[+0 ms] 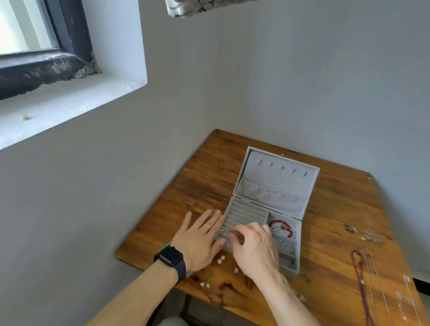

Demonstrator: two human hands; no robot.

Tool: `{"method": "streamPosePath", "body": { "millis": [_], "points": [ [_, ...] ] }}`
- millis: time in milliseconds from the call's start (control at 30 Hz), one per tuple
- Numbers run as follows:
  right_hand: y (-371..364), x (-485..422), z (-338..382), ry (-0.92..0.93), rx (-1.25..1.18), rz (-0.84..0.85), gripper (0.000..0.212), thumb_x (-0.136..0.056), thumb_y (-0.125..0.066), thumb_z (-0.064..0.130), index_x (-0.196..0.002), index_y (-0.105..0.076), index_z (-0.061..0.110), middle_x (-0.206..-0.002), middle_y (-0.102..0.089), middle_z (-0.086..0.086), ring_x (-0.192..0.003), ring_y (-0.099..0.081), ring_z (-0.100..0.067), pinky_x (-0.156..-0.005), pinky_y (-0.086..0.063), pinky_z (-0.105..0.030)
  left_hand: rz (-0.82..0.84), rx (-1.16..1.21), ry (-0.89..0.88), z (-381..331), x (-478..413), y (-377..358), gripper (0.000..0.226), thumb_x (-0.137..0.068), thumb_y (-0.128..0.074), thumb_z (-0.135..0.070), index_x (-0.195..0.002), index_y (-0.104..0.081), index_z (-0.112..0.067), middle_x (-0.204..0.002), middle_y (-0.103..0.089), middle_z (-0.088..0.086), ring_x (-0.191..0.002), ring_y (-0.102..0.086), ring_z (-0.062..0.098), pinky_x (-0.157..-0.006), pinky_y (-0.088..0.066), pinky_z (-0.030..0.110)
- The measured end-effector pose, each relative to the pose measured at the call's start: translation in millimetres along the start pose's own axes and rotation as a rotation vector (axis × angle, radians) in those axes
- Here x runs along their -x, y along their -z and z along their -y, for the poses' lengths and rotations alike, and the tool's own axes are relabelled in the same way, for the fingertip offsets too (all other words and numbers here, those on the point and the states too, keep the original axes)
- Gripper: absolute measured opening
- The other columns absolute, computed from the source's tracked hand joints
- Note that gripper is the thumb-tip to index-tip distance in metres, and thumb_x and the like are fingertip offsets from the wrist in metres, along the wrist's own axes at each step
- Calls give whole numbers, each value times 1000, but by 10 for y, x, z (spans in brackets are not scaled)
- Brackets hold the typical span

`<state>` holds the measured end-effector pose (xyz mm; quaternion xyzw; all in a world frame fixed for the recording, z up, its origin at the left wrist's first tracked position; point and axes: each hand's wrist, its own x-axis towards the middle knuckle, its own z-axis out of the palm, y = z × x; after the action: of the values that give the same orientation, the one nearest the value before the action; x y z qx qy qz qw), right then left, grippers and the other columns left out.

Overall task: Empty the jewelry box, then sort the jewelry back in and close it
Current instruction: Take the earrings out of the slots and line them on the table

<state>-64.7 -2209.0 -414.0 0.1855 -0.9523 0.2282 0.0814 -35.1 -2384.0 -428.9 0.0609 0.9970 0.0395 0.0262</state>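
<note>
Left hand [200, 238] is laid flat, fingers straight, against the left wall of the open grey velvet jewelry box [269, 196] on the wooden table [335, 231]. Right hand [255, 246] is curled over the ring rolls [245, 215] just beneath it, slots running left to right; whether anything is pinched cannot be told. No writing is seen.

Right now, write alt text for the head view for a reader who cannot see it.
A person's right hand, fingers curled, hovers over the ring rolls of an open grey jewelry box on a wooden table; the left hand rests flat beside it. Red bracelets sit inside; pearl earrings and necklaces lie on the table.
</note>
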Motion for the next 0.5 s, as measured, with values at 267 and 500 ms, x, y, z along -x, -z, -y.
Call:
{"method": "streamPosePath", "body": {
  "millis": [267,500],
  "points": [
    [-113,-210,77,125,96,37,25,-96,-60,37,-116,-74,31,-104,-66,4,-99,-50,-19,-87,-45,-34,-23,38,-6,13,32,-61,62,-105,-12,-53,-159,5,-27,-166,9,-10,-152,9,10,-123,3,47],
    [-142,-222,71,107,86,33,22,-95,-61,35,-110,-74,24,-108,-64,4,-103,-52,-18,-92,-45,-32,-20,38,9,2,8,-55,62,-105,-14,-52,-159,4,-27,-166,6,-9,-152,8,11,-122,3,47]
  ]
}}
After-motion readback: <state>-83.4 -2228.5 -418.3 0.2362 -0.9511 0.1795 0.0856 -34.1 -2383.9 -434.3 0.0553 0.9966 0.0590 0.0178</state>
